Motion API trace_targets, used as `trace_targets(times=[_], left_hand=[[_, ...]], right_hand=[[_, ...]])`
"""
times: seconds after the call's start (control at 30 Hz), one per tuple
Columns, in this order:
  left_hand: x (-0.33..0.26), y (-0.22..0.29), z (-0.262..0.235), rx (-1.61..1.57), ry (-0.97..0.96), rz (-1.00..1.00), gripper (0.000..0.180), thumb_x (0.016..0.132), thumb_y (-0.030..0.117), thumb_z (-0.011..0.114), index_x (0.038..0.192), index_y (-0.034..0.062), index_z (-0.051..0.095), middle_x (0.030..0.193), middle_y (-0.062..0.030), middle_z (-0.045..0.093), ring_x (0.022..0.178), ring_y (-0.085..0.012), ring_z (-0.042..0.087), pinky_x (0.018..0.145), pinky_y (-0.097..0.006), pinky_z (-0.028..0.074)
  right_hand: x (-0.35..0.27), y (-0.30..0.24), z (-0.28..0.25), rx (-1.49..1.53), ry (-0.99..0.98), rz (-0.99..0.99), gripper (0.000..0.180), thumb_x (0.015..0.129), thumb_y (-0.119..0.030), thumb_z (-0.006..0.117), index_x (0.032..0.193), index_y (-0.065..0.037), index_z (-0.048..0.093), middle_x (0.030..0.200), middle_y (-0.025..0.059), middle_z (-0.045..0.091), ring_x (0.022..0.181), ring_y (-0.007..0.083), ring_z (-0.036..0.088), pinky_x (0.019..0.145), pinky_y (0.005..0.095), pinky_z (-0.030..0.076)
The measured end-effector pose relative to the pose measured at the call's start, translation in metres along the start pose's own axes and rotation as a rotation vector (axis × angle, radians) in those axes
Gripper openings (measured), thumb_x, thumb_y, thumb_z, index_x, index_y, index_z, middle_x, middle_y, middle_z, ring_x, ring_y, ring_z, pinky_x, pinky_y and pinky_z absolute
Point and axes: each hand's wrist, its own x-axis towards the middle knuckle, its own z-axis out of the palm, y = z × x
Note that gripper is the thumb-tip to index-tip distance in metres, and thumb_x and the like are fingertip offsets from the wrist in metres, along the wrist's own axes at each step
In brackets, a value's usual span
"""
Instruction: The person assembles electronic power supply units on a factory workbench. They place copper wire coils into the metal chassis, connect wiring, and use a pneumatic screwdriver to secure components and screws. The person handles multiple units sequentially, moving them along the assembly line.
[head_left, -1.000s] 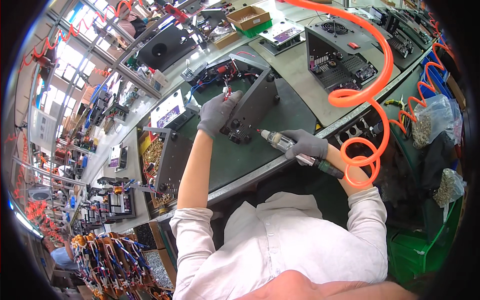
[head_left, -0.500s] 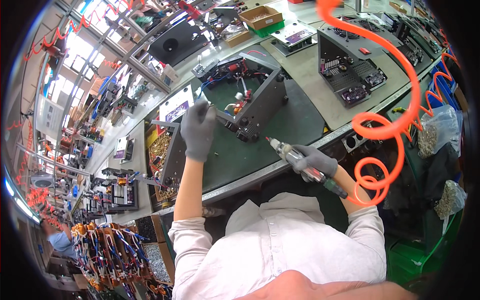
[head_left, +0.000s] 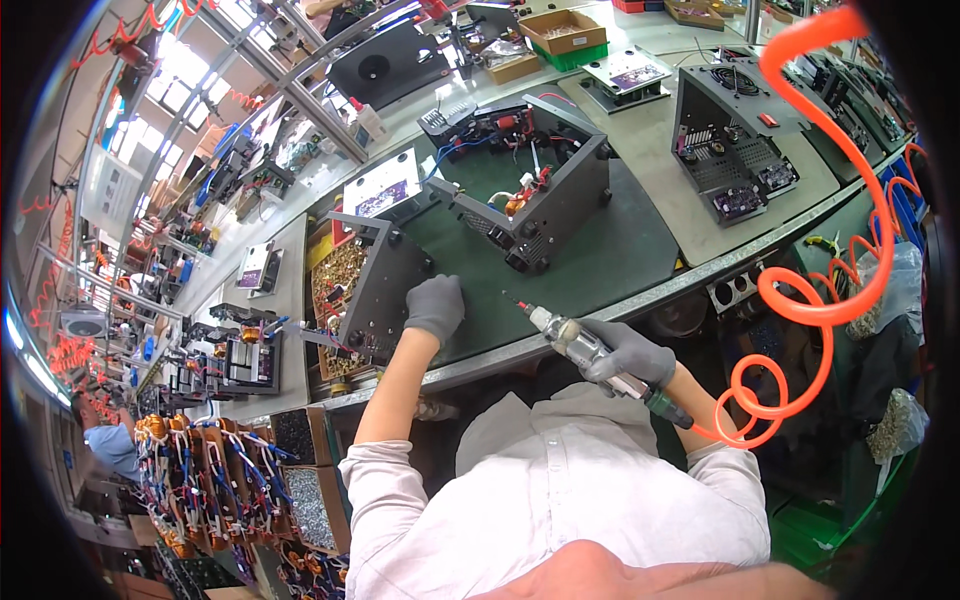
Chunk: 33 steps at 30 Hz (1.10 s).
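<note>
Where the right fingers [head_left: 601,371] curl, the screwdriver [head_left: 578,346] lies within.

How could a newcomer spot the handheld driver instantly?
Find the dark green mat. By its near edge, the gray-gloved right hand holds the silvery driver. Unlike the dark casing beyond it, it has an orange coiled hose.
</note>
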Motion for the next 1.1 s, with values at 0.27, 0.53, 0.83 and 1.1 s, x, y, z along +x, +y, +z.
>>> trace_targets(times=[0.27, 0.53, 0.83, 1.1], left_hand=[[0.002, -0.008, -0.011, -0.663, -0.199, -0.121, 0.016, 0.087, 0.018, 0.061, 0.094, 0.0065, 0.070, 0.087, -0.0087, 0.068, 0.079, -0.0206, 0.068, 0.064, -0.037, 0.053], [-0.016, 0.021, -0.023, -2.515, -0.549, -0.150, 0.020, 0.091, 0.017, 0.060, 0.107, 0.0051, 0.062, 0.077, -0.0046, 0.061, 0.062, -0.0174, 0.054, 0.051, -0.029, 0.042], [-0.024, 0.065, -0.030, -2.630, -0.235, -0.217, 0.021, 0.093, 0.017, 0.056, 0.109, 0.0045, 0.061, 0.079, -0.0037, 0.062, 0.064, -0.0179, 0.056, 0.054, -0.032, 0.045], [-0.015, 0.099, -0.050, -2.501, -0.047, -0.332, 0.020, 0.093, 0.015, 0.053, 0.109, 0.0043, 0.059, 0.080, -0.0040, 0.056, 0.071, -0.0177, 0.058, 0.066, -0.033, 0.049]], right_hand=[[0.002, 0.000, 0.013, -0.025, -0.016, 0.005, 0.086, 0.062, -0.021, 0.078, 0.137, 0.001, 0.042, 0.084, 0.0058, 0.057, 0.055, 0.0119, 0.058, 0.050, 0.0269, 0.052], [0.004, -0.004, 0.021, 0.033, -0.013, -0.062, 0.092, 0.060, -0.023, 0.080, 0.138, 0.002, 0.040, 0.082, 0.0070, 0.056, 0.054, 0.0136, 0.058, 0.048, 0.0280, 0.052], [0.000, 0.003, 0.017, 0.112, 0.041, -0.110, 0.092, 0.060, -0.023, 0.081, 0.138, 0.002, 0.039, 0.082, 0.0071, 0.056, 0.056, 0.0137, 0.059, 0.048, 0.0278, 0.052], [-0.009, -0.003, 0.017, 0.076, 0.133, -0.235, 0.093, 0.062, -0.020, 0.082, 0.140, 0.003, 0.038, 0.085, 0.0074, 0.057, 0.057, 0.0135, 0.059, 0.049, 0.0276, 0.052]])
